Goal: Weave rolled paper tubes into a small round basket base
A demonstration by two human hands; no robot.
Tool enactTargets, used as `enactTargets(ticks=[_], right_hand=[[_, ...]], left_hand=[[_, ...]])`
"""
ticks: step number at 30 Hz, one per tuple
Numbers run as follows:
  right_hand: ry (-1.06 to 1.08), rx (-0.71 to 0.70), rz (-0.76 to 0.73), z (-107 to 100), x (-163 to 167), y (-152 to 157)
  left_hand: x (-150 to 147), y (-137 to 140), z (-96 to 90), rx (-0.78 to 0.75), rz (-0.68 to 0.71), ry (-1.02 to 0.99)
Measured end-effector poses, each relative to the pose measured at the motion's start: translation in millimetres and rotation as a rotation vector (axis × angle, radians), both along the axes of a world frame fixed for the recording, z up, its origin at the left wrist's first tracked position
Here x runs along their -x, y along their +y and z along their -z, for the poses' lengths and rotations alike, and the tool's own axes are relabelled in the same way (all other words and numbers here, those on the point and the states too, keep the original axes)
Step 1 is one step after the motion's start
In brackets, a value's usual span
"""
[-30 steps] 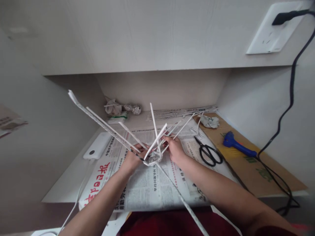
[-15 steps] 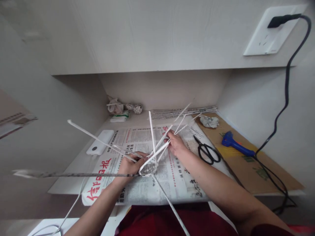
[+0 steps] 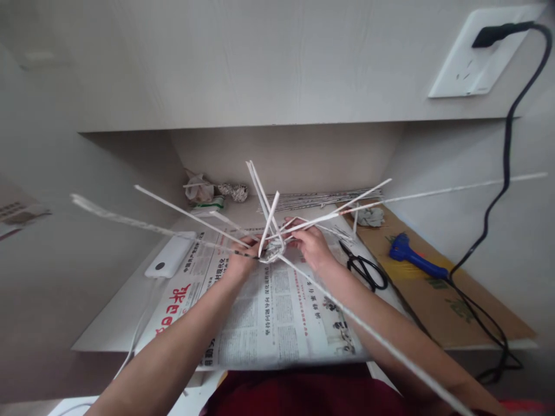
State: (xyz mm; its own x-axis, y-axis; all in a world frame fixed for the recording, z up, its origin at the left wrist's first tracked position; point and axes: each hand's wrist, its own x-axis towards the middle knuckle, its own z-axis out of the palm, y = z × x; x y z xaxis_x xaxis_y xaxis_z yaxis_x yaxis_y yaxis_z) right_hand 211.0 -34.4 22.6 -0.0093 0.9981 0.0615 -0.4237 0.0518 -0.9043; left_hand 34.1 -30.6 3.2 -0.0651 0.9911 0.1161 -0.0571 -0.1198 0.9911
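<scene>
Between my hands is a small weave of rolled paper sticks (image 3: 274, 251), its round woven base facing me and long white sticks fanning out to every side. My left hand (image 3: 246, 254) is closed on the base's left edge, fingers partly hidden behind it. On the right, my right hand (image 3: 311, 241) pinches white paper sticks close to the base. One long paper stick (image 3: 368, 320) runs from the base toward the lower right, across my right forearm. The work is held above a spread newspaper (image 3: 260, 323).
Black scissors (image 3: 366, 271) lie right of my right hand. A blue glue gun (image 3: 416, 257) rests on cardboard (image 3: 459, 312), its black cord rising to a wall socket (image 3: 485, 52). A white power bank (image 3: 171, 255) is at left. Paper sticks (image 3: 321, 199) line the back.
Both hands and the weave have moved away from me, toward the shelf's back. The weave has turned, and some sticks now spread out to the right. My right hand is nearer the base.
</scene>
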Motion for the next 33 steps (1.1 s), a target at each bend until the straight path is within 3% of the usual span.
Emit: enactTargets(ticks=[4, 9, 12, 21, 27, 33], right_hand=[[0.016, 0.095, -0.080, 12.5, 4.6, 4.4], [-0.092, 0.213, 0.083, 24.6, 14.2, 5.6], [-0.122, 0.252, 0.107, 24.7, 15.4, 4.7], [-0.192, 0.116, 0.069, 33.1, 10.9, 7.2], [-0.392, -0.023, 0.048, 46.1, 10.1, 8.9], [-0.429, 0.011, 0.045, 35.7, 12.8, 2.7]], left_hand=[[-11.8, 12.9, 10.7, -0.023, 0.088, 0.055], [-18.7, 8.6, 24.1, 0.020, 0.128, 0.005], [-16.1, 6.6, 25.5, 0.033, 0.127, -0.042], [-6.2, 8.0, 16.2, 0.116, 0.229, -0.048], [-9.0, 6.4, 22.3, 0.198, 0.136, -0.024], [-10.2, 7.2, 23.5, 0.125, 0.027, 0.052]])
